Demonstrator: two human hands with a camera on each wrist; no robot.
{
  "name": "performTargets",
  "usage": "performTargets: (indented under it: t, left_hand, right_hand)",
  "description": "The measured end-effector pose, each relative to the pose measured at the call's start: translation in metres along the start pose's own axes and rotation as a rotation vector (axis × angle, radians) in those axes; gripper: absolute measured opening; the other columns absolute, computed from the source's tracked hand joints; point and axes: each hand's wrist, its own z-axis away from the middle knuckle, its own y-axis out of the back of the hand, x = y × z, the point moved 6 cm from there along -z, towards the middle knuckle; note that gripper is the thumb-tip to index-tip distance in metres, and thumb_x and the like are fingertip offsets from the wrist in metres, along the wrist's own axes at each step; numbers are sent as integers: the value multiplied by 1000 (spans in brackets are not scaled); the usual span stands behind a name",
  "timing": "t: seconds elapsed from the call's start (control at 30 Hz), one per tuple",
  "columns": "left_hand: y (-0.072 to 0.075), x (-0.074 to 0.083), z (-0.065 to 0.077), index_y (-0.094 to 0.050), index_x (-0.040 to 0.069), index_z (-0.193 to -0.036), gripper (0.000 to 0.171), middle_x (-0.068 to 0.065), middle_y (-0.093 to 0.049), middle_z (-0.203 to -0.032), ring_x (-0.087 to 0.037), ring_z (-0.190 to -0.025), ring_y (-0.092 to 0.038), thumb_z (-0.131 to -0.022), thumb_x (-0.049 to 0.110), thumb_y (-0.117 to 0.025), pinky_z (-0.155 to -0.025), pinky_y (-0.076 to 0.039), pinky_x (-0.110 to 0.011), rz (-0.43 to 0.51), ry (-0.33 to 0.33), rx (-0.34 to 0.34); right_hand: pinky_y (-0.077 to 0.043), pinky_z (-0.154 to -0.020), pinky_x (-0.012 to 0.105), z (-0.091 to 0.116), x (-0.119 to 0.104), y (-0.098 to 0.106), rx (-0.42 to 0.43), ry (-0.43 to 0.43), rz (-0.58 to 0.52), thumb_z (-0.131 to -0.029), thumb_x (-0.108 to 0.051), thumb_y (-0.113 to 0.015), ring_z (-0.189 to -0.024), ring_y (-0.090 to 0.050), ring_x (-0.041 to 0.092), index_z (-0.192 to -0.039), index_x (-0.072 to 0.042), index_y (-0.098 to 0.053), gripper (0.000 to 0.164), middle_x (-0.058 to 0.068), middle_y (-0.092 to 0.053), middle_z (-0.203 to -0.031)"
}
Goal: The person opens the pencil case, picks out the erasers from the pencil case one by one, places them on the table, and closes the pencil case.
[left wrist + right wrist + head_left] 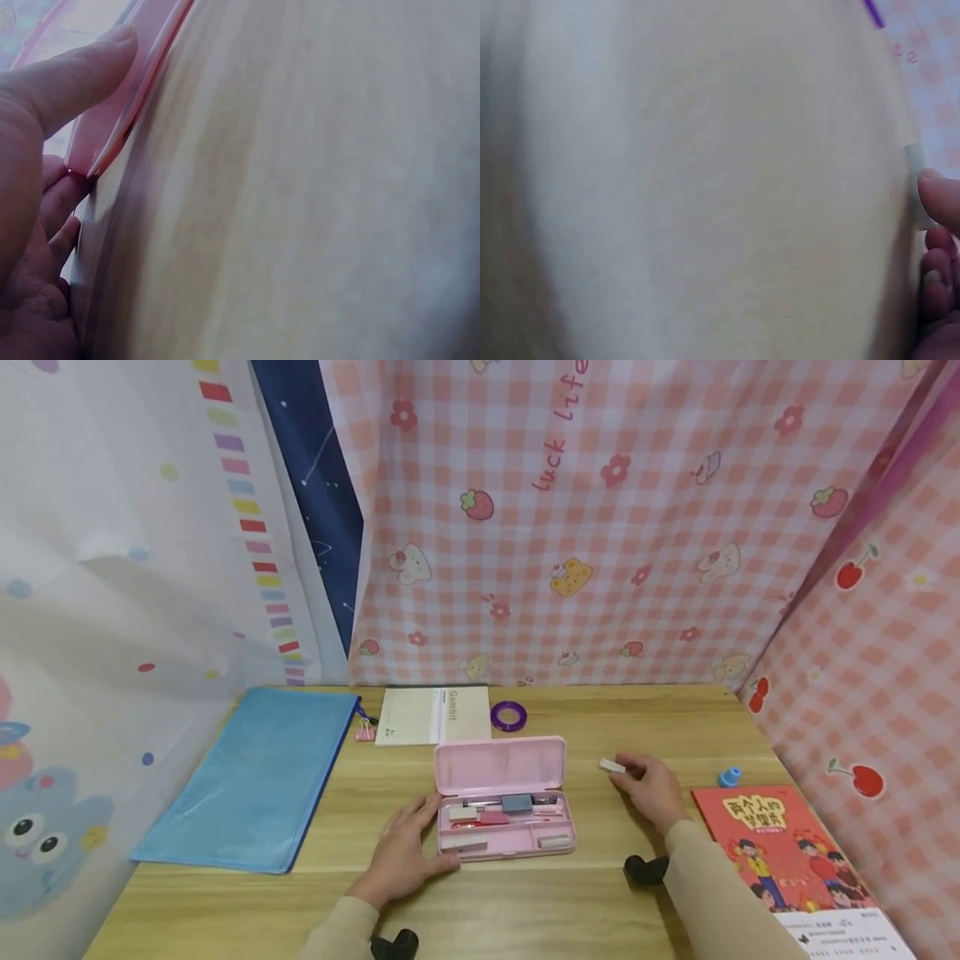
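Observation:
A pink pencil case point(498, 839) lies with its lid raised in the middle of the table. Inside are pens, a blue-grey block point(517, 803), a pink block point(492, 817) and several whitish blocks that look like erasers. My left hand point(405, 852) grips the case's left end, fingers along the side and thumb at the front edge; the left wrist view shows the thumb point(90, 71) over the pink rim. To the right of the case, my right hand point(651, 789) pinches a small white eraser-like block point(611, 766) just above or on the table; I cannot tell which.
A blue folder point(251, 777) lies at the left. Behind the case are a notebook point(412, 718), a pink binder clip point(365, 732) and a purple tape roll point(509, 717). A red book point(780, 847) and a small blue object point(729, 777) sit at the right. Patterned curtains enclose the table.

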Motion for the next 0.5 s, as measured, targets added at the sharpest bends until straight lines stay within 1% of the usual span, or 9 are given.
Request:
performTargets:
  t: [0.07,0.13,0.2,0.27,0.37,0.43,0.5]
  left_hand:
    - [-1,0,0,-34,13,-150,102,-20,-33,-151,-41,-139,-27,-69,53,-80,-114,-15,-59,4,0,-2]
    - [-2,0,1,-34,13,-150,102,-20,-33,-151,-41,-139,-27,-69,53,-80,-114,-15,-58,7,6,-3]
    - [-2,0,1,-34,13,-150,102,-20,-33,-151,-41,-138,-28,-69,53,-80,-114,-15,-58,6,3,2]
    - [-2,0,1,-34,13,-150,102,-20,-33,-151,-40,-139,-27,-69,54,-80,-114,-14,-58,9,1,5]
    - [-1,0,-1,-34,13,-150,102,-20,-33,-151,-40,-139,-27,-69,55,-79,-114,-14,-58,5,-5,6]
    - [-1,-1,-1,-34,13,-150,102,-20,-33,-151,-39,-139,-27,-69,55,-79,-114,-14,-58,6,-3,3]
    - [-2,-2,-2,-34,13,-150,102,-19,-33,-151,-40,-139,-27,-69,56,-79,-114,-14,-58,4,0,3]
  right_hand:
    - [-48,-83,39,3,-2,2,-1,-14,-28,-91,-22,-68,-102,-56,27,-127,-3,-61,41,17,-62,-114]
    - [-49,-81,37,9,-10,4,16,10,-35,-91,-21,-68,-100,-57,26,-127,-3,-61,41,17,-62,-114]
    - [-52,-81,37,18,-24,2,29,76,-28,-90,-17,-69,-98,-58,26,-124,-1,-62,39,17,-62,-112]
    - [-54,-79,37,28,-41,-3,19,168,-21,-87,-13,-72,-95,-59,25,-120,-1,-64,36,16,-63,-109]
    - [-56,-79,37,43,-71,-17,-48,299,4,-84,-11,-74,-93,-60,22,-116,-2,-67,33,13,-65,-107]
    - [-56,-79,37,50,-87,-26,-94,344,30,-83,-12,-76,-93,-60,20,-114,-5,-69,32,9,-65,-106]
    - [-55,-82,38,53,-99,-36,-137,357,62,-83,-14,-76,-95,-61,19,-114,-8,-70,32,5,-65,-108]
